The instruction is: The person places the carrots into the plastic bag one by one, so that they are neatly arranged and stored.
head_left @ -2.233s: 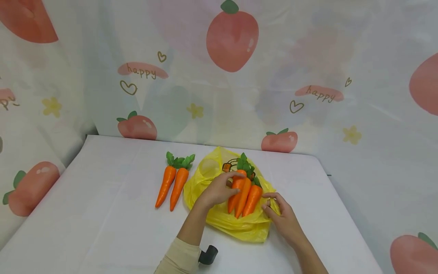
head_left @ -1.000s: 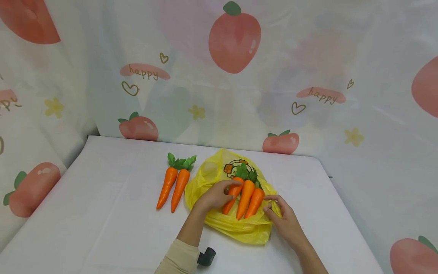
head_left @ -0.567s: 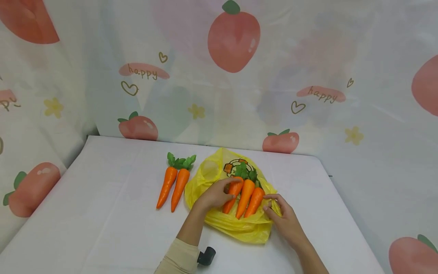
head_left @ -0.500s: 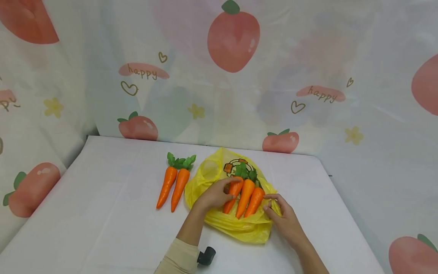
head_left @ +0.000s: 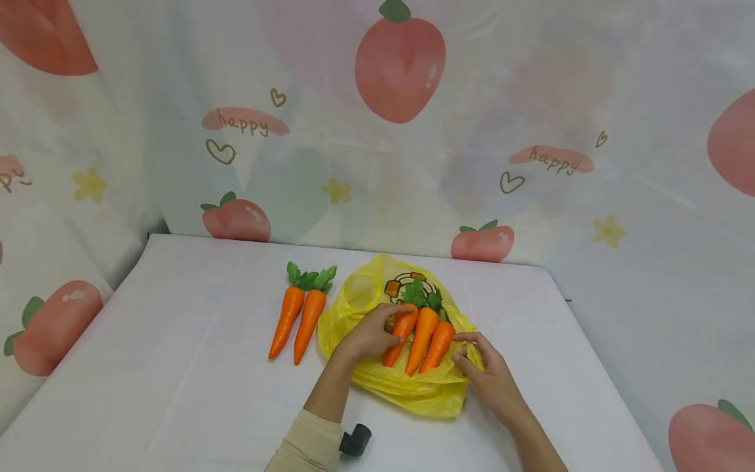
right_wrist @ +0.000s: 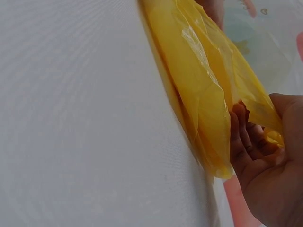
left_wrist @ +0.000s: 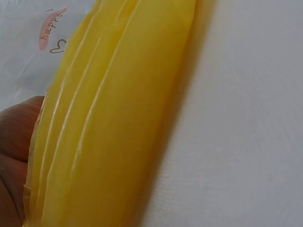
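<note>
Three carrots lie side by side on a yellow plastic bag (head_left: 407, 393), leaves pointing to the back. My left hand (head_left: 369, 333) holds the leftmost carrot (head_left: 402, 328), fingers at its thick end and thumb lower on its side. Beside it are the middle carrot (head_left: 423, 337) and the right carrot (head_left: 439, 344). With thumb and fingers my right hand (head_left: 492, 373) pinches the bag's right edge. In the right wrist view the plastic runs between the thumb and the fingers (right_wrist: 244, 137). The bag's side blocks the carrots in both wrist views.
Two more carrots, a left one (head_left: 287, 321) and a right one (head_left: 310, 324), lie left of the bag on the white table (head_left: 177, 367). A black device (head_left: 356, 440) sits at the left cuff. A fruit-patterned curtain (head_left: 383, 164) stands behind the table.
The left hand has shifted the leftmost carrot a little toward the front left, off the middle one. The three carrots lie more spread out. The right hand has stayed at the bag's edge.
</note>
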Motion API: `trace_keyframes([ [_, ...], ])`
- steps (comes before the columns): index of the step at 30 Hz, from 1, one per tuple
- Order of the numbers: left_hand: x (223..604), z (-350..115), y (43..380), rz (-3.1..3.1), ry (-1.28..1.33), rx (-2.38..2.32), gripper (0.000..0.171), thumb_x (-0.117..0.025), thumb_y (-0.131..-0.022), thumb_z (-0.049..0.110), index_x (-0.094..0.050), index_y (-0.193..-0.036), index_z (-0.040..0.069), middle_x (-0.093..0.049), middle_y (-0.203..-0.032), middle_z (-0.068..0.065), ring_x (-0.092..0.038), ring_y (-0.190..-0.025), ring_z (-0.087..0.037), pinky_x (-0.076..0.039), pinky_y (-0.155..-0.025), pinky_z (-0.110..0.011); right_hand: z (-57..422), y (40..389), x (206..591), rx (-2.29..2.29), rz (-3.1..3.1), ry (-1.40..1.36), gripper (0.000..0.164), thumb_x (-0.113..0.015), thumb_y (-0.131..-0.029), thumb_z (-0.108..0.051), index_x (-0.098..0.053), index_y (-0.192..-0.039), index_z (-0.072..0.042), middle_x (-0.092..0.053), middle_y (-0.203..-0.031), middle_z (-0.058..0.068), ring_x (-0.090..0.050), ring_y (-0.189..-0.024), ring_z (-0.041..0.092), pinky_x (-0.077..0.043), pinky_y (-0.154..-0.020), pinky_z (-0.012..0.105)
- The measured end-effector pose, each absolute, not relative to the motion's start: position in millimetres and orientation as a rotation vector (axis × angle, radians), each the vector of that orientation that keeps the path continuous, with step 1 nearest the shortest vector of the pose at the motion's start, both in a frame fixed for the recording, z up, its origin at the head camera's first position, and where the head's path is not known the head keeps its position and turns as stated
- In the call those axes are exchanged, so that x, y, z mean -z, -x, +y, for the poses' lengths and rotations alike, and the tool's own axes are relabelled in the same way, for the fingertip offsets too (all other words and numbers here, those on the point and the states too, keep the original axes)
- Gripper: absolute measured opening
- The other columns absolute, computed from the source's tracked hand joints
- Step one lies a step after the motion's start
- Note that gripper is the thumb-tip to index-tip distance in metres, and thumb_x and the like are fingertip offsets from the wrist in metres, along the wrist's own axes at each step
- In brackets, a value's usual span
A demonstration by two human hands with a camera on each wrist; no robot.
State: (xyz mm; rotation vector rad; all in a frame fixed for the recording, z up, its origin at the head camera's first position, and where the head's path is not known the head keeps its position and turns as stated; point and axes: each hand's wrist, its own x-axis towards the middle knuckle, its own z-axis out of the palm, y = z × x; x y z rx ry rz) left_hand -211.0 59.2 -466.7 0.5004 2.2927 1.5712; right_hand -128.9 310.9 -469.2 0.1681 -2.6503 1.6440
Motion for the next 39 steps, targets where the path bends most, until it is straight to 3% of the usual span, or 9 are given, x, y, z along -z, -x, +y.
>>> trace_keyframes([
  [10,464.5,60.8,208.7,2.283,-0.531,-1.578,0.058,-0.069,-0.092,-0.012,-0.064,-0.142,0.016,-0.049,-0.150,-0.010,-0.057,-0.097,-0.026,-0.055,-0.075,-0.035,313.0,127.5,468.3,-1.621,-2.653,-0.179,0.030,-0.067,-0.103,-0.019,-0.061,-0.130,-0.008,-0.056,-0.100,0.009,-0.047,-0.117,0.024,-0.036,-0.095,0.024],
  [14,464.8,58.7,210.1,2.289,-0.520,-1.570,0.058,-0.070,-0.093,-0.009,-0.063,-0.143,0.018,-0.052,-0.147,-0.009,-0.056,-0.093,-0.023,-0.053,-0.070,-0.032,312.8,128.1,467.7,-1.621,-2.655,-0.177,0.031,-0.067,-0.103,-0.020,-0.061,-0.131,-0.009,-0.056,-0.103,0.010,-0.042,-0.125,0.025,-0.034,-0.107,0.038],
  [19,463.6,56.3,211.7,2.310,-0.519,-1.561,0.057,-0.069,-0.094,-0.006,-0.062,-0.144,0.020,-0.054,-0.142,-0.007,-0.051,-0.079,-0.019,-0.046,-0.064,-0.027,312.7,129.4,466.7,-1.659,-2.637,-0.197,0.031,-0.067,-0.103,-0.017,-0.060,-0.131,-0.007,-0.056,-0.107,0.015,-0.035,-0.135,0.032,-0.021,-0.116,0.063],
  [24,460.3,55.2,210.7,2.315,-0.555,-1.554,0.055,-0.068,-0.094,-0.008,-0.062,-0.144,0.015,-0.053,-0.145,-0.009,-0.049,-0.078,-0.017,-0.045,-0.064,-0.027,311.7,130.6,467.3,-1.672,-2.630,-0.192,0.030,-0.067,-0.103,-0.015,-0.060,-0.131,-0.006,-0.058,-0.113,0.017,-0.031,-0.142,0.034,-0.016,-0.117,0.067],
  [30,454.0,56.2,207.2,2.334,-0.574,-1.523,0.056,-0.067,-0.094,-0.009,-0.060,-0.145,0.012,-0.052,-0.143,-0.012,-0.046,-0.068,-0.017,-0.043,-0.059,-0.027,312.0,130.3,467.2,-1.688,-2.620,-0.211,0.031,-0.067,-0.103,-0.016,-0.060,-0.131,-0.005,-0.056,-0.118,0.018,-0.033,-0.139,0.035,-0.015,-0.117,0.067],
  [34,449.9,55.3,206.0,2.355,-0.588,-1.499,0.055,-0.068,-0.095,-0.008,-0.060,-0.146,0.012,-0.049,-0.146,-0.012,-0.052,-0.080,-0.019,-0.049,-0.067,-0.028,312.4,129.9,467.6,-1.676,-2.620,-0.212,0.031,-0.067,-0.103,-0.015,-0.059,-0.131,-0.004,-0.057,-0.119,0.019,-0.031,-0.142,0.037,-0.014,-0.117,0.068],
  [39,440.8,50.7,205.1,2.387,-0.608,-1.474,0.053,-0.067,-0.096,-0.005,-0.059,-0.146,0.012,-0.044,-0.154,-0.013,-0.058,-0.110,-0.032,-0.054,-0.085,-0.039,312.1,129.3,467.6,-1.676,-2.618,-0.208,0.031,-0.067,-0.102,-0.015,-0.059,-0.131,-0.003,-0.057,-0.118,0.019,-0.034,-0.139,0.037,-0.015,-0.117,0.067],
])
